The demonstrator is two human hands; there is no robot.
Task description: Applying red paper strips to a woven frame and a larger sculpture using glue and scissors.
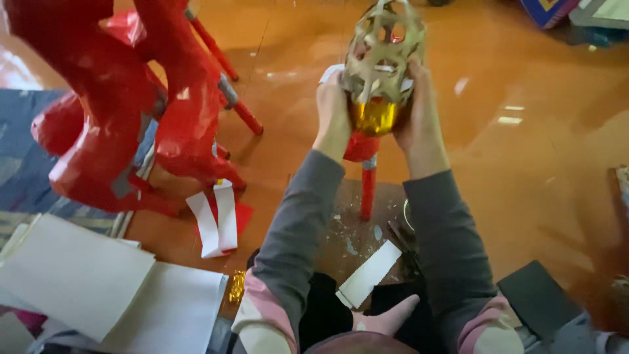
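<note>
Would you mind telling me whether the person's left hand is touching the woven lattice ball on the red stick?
Touching. The head view shows the left hand pressed against the side of the woven lattice ball, with no gap between them.

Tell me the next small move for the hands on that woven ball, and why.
Probably press the gold foil snug around the base of the woven ball. The left hand and the right hand already cup the ball from both sides, right where the foil band meets the lattice above the red stick.

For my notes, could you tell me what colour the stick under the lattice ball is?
Red, seen in the head view: the stick.
</note>
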